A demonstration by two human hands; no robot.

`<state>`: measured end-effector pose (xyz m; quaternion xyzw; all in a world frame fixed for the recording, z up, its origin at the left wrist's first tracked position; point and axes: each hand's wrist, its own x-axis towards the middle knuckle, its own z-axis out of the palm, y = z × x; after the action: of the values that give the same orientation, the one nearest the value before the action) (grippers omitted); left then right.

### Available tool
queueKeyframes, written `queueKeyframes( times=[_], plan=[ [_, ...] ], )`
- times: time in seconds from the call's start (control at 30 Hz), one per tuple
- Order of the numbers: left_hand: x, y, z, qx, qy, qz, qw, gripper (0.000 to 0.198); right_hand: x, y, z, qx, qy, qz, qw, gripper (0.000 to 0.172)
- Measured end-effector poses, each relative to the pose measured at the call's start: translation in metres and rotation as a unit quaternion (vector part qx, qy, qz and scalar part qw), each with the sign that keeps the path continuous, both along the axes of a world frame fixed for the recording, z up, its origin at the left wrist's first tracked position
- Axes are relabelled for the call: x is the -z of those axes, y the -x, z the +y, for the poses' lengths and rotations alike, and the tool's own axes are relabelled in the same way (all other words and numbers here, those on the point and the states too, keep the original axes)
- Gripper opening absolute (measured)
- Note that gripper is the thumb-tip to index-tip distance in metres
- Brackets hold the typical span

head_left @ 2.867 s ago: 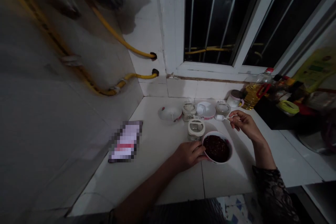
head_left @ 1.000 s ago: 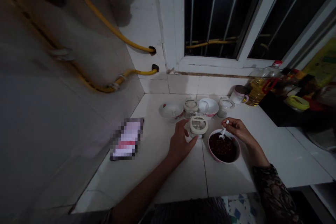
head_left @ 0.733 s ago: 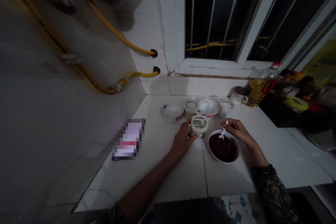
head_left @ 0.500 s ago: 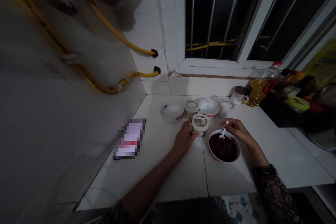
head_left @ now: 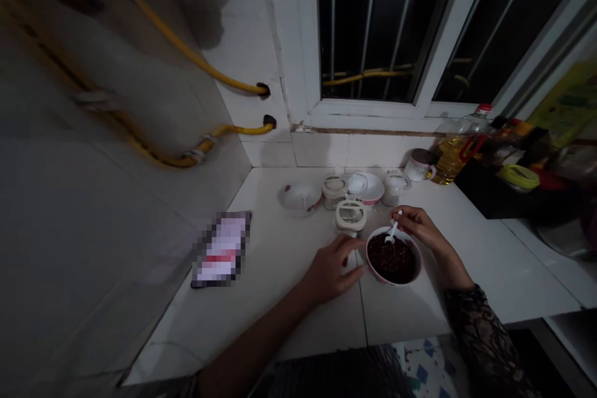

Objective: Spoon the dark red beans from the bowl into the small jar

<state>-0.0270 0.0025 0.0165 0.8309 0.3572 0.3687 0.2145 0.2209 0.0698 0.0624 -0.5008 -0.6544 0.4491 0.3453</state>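
Spoon [head_left: 392, 232] is pinched in right hand [head_left: 423, 228], left hand [head_left: 329, 268] spread beside the bowl [head_left: 377, 236].

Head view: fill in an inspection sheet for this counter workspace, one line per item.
Surface: white tiled counter, dark joint running to the front edge.
Job's things: pink-edged bowl with dark red-brown contents; small white spoon over or in them, contact unclear.
Clutter: lidded front jar, other jars and bowls behind it; pixelated flat object at left.
Grips: left grip open beside the bowl, contact unclear; right grip closed on the spoon's handle.
Cables: yellow hoses or pipes entering two wall holes.
Surroundings: barred window, dark outside; oil bottle and lidded mug at the back right; dim light.
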Motion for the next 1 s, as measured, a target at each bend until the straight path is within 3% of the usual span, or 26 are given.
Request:
queueKeyframes(
  times=[0.1,0.27,0.47,0.77,1.0],
  plan=[
    [0.006,-0.01,-0.007,0.061,-0.004,0.04,0.997,0.054,-0.003,-0.003,0.0,-0.003,0.001,0.002,1.0,0.046],
    [0.021,-0.02,-0.011,0.037,0.01,0.012,0.999,0.036,-0.009,-0.009,-0.002,0.019,-0.043,-0.01,0.999,0.043],
    [0.019,-0.023,-0.013,0.023,0.007,-0.008,1.0,0.022,-0.012,-0.004,-0.009,-0.028,-0.025,-0.034,0.999,0.043],
    [0.02,-0.024,-0.011,0.026,0.02,-0.051,0.998,0.019,-0.003,0.0,-0.002,-0.003,-0.033,-0.038,0.999,0.044],
    [0.024,-0.024,-0.01,0.034,0.004,-0.072,0.997,0.022,-0.01,-0.009,-0.004,0.038,-0.072,-0.035,0.996,0.039]
  ],
)
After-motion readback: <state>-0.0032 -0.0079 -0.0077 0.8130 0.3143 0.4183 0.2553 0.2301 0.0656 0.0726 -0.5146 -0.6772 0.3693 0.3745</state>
